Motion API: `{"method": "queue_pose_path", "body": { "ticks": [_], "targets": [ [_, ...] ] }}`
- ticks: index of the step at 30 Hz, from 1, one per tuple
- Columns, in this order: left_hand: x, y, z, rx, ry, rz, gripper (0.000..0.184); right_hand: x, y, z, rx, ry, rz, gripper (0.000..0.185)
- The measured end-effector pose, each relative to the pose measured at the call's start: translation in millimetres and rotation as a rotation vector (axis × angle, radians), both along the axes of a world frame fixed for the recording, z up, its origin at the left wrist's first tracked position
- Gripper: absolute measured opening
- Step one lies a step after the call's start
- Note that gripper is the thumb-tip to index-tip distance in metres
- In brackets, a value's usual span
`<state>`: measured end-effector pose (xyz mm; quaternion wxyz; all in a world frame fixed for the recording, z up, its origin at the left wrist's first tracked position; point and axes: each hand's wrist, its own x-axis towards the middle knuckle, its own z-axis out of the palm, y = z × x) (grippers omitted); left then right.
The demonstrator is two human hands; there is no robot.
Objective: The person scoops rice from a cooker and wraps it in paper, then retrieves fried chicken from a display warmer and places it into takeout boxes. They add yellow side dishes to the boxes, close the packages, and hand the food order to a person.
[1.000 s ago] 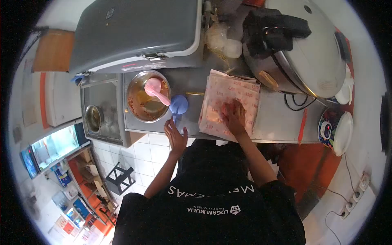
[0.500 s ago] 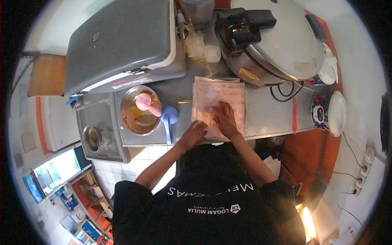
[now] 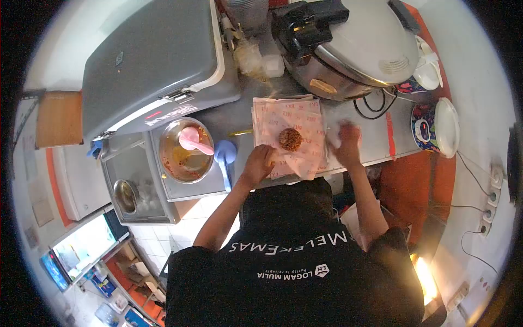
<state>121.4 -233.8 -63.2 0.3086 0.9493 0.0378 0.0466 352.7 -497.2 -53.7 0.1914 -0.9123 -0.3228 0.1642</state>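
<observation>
Right hand (image 3: 348, 145) blurred beside paper (image 3: 289, 117)

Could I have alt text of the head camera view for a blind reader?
Brown food sits on printed paper, the person's left hand at its edge and blurred right hand beside it. Left are a blue spoon and metal bowl holding a pink spoon.

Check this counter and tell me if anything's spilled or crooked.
The paper sheets look askew, their edges not lined up. A small yellow speck lies beside the metal bowl, possibly spilled food. No damage stands out.
</observation>
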Motion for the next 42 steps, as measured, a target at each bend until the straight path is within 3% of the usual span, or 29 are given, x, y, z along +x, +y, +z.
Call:
{"method": "queue_pose_path", "body": {
  "ticks": [1,3,6,9,10,12,15,17,19,20,22,23,26,29,30,34,37,40,42],
  "targets": [
    [5.9,2.1,2.3,0.003,-0.054,0.008,0.035,-9.4,13.3,24.9,0.093,0.212,0.170,0.088],
    [17.4,10.8,-1.6,-0.023,0.058,-0.066,0.037,-51.9,36.2,63.1,0.019,0.125,0.510,0.078],
    [21.7,18.8,5.1,-0.185,0.088,0.018,0.033,-82.6,26.9,12.7,-0.034,-0.144,0.588,0.064],
    [30.1,34.8,-9.5,-0.297,0.062,0.130,0.029,-56.5,11.5,-12.0,0.102,0.487,0.191,0.057],
    [31.8,39.5,-10.3,-0.315,0.062,0.152,0.030,-52.6,14.8,3.3,0.183,0.433,0.113,0.049],
    [42.3,35.3,-6.4,-0.287,0.143,0.288,0.033,-56.8,21.9,41.3,0.226,0.164,0.254,0.043],
    [56.4,29.6,-17.0,-0.277,0.102,0.417,0.039,-65.5,22.6,31.8,0.288,-0.048,0.387,0.037],
    [60.2,35.7,-46.1,-0.296,0.044,0.433,0.040,-78.4,12.6,-23.1,0.218,0.075,0.276,0.036],
    [66.7,40.2,-73.8,-0.337,-0.003,0.433,0.040,-69.7,17.7,-36.8,0.456,0.217,-0.038,0.031],
    [66.6,39.1,-81.8,-0.228,-0.025,0.430,0.038,-63.1,20.2,-41.7,0.570,0.290,-0.192,0.028],
    [66.8,36.9,-81.5,-0.006,-0.060,0.413,0.035,-43.6,26.8,-57.6,0.484,0.261,-0.319,0.025],
    [66.6,34.5,-77.4,-0.046,0.018,0.417,0.032,-34.5,28.8,-63.3,0.443,0.243,-0.383,0.024],
    [64.4,20.6,-52.8,-0.149,0.195,0.450,0.026,-26.4,49.8,-51.4,0.164,0.289,-0.524,0.035],
    [59.2,14.3,-54.6,-0.174,0.238,0.503,0.027,-51.2,59.3,-28.4,0.070,-0.513,-0.068,0.054],
    [57.0,11.6,-56.5,-0.159,0.237,0.511,0.029,-64.2,59.7,-32.5,0.121,-0.265,0.088,0.062],
    [45.9,10.6,-63.5,0.062,-0.035,0.527,0.039,-113.4,90.8,-40.6,0.046,-0.263,0.299,0.074],
    [30.0,5.0,-44.0,0.126,0.165,0.648,0.049,-115.9,99.0,-40.1,0.036,-0.222,0.272,0.079],
    [27.5,0.5,-8.0,-0.216,0.466,0.658,0.060,-113.3,93.1,-36.7,-0.002,-0.166,0.289,0.081],
    [24.1,-1.9,-17.4,-0.414,0.351,0.704,0.065,-111.0,89.8,-47.5,-0.012,-0.230,0.306,0.084]
  ]
}}
